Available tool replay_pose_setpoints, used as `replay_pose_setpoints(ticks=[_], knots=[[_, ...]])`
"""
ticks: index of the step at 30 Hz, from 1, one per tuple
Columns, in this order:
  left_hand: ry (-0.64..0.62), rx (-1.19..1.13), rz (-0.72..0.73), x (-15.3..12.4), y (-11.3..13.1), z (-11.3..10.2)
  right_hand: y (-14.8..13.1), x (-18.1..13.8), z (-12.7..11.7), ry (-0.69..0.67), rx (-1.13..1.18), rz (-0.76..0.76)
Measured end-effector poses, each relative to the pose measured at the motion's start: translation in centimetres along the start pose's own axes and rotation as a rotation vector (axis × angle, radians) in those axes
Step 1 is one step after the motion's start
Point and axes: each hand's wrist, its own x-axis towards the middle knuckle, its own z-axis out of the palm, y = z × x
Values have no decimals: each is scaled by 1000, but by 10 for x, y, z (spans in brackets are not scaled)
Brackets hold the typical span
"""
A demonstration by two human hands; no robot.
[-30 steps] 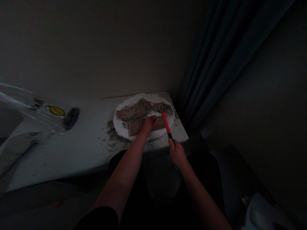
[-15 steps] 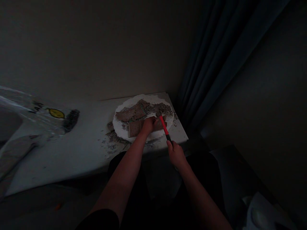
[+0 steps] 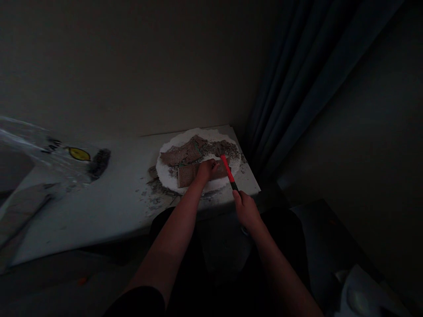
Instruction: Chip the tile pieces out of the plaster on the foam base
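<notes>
My right hand (image 3: 246, 207) is wrapped round the black grip of a hammer (image 3: 227, 168) with a red shaft. Its dark head lies over grey crumbs at the right part of a white, ragged-edged round pad (image 3: 167, 179). My left hand (image 3: 207, 169) rests on a brown, brick-like slab (image 3: 187, 175), its fingers curled together close to the hammer head; what they pinch is too dark to make out. Behind it lies another cracked brown slab (image 3: 180, 154). Broken bits (image 3: 231, 149) cover the pad's right back side.
The pad stands on a white table (image 3: 99, 211), near its right end. Grey debris (image 3: 158, 191) is scattered left of the pad. A clear plastic bag (image 3: 66, 154) with dark contents lies farther left. Dark curtains (image 3: 297, 88) hang at the right, beside the wall.
My right hand has shifted slightly right, and the hammer with it; its head stays near the crumbs. My left hand keeps its place on the slab. The view has moved a little.
</notes>
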Motion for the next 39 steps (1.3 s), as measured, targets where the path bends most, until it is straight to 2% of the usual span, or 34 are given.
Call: replay_pose_setpoints(ticks=[3,8,12,17,24,28,32,39], knots=[[11,26,-2,-1,2,-1,-1,0,2,28,4,-20],[-10,36,5,0,3,-2,-1,-1,0,13,-56,34],[-15,64,-14,1,1,0,-1,-2,-1,63,-41,-10],[-24,38,-2,2,1,0,2,0,2,20,-67,47],[-26,-67,-20,-1,1,-5,4,7,-17,81,61,-16],[36,-4,-43,-7,5,-12,9,12,-19,32,128,-10],[26,82,-18,-11,6,-16,8,9,-21,13,95,-1],[-22,-25,-66,-8,3,-18,-9,7,-31,-26,-1,14]])
